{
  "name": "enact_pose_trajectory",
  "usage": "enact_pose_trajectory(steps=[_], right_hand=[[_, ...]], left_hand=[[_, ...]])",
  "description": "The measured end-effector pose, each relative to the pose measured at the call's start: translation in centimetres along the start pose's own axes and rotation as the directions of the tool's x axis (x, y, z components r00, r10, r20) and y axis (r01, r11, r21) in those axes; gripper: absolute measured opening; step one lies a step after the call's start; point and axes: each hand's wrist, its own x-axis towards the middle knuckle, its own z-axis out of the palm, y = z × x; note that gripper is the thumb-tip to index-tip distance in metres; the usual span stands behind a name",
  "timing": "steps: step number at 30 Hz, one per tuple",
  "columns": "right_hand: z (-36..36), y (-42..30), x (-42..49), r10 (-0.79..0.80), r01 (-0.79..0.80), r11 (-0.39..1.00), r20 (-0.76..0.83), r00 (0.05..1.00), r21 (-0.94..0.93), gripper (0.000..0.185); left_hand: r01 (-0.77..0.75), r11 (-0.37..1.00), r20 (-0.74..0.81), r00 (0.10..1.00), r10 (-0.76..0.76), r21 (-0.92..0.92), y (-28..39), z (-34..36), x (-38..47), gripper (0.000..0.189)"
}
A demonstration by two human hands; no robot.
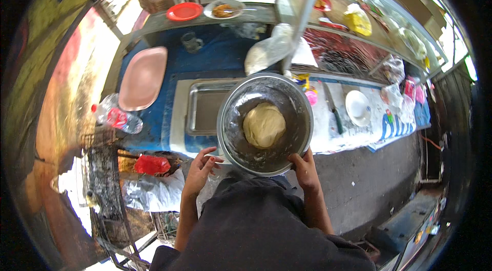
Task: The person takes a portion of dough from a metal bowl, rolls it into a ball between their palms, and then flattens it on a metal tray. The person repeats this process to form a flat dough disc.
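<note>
A round ball of pale dough (264, 125) lies in a metal mixing bowl (238, 151), whose inner wall is smeared with flour and bits of dough. The bowl is in front of my body and overlaps the table's front edge. My right hand (305, 169) grips the bowl's near right rim, thumb over the inside. To the left of the bowl, my left hand (201, 169) is apart from the rim, its fingers spread and nothing in them. A rectangular metal tray (207, 111) sits behind the bowl's left side, partly hidden by it.
A pink tray (144, 78) and a plastic bottle (119, 115) lie on the left of the blue table covering. On the right are a knife (333, 111) and a white bowl (358, 107). Behind stand a glass mug (191, 43), a plastic bag (269, 51) and a glass display case (346, 5).
</note>
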Motion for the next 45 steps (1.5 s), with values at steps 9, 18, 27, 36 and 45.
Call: enact_pose_trajectory(steps=[9,18,27,36,45], right_hand=[[5.4,1.1,2.8,0.185,-0.18,0.982,0.093,0.978,-0.058,0.047],[5.8,4.2,4.5,0.249,-0.255,0.964,-0.084,0.965,-0.074,0.05],[7.8,0.1,14.6,0.172,-0.174,0.976,-0.024,0.985,-0.132,0.045],[17.4,3.3,34.6,0.256,-0.194,0.932,0.177,0.95,-0.306,0.055],[24.2,7.3,42.3,0.351,-0.271,0.9,0.197,0.915,-0.343,0.059]], left_hand=[[0.032,0.983,-0.463,0.879,-0.114,-0.181,-5.2,-7.8,-3.7,0.021],[0.125,0.988,-0.501,0.852,-0.155,-0.093,-8.1,-12.9,0.6,0.026],[0.303,0.734,-0.447,0.895,0.001,0.608,-8.2,-12.3,16.1,0.053],[0.453,0.742,-0.519,0.838,-0.167,0.494,-10.1,-15.3,11.6,0.049],[0.449,0.819,-0.325,0.882,-0.342,0.357,-8.7,-16.5,10.5,0.053]])
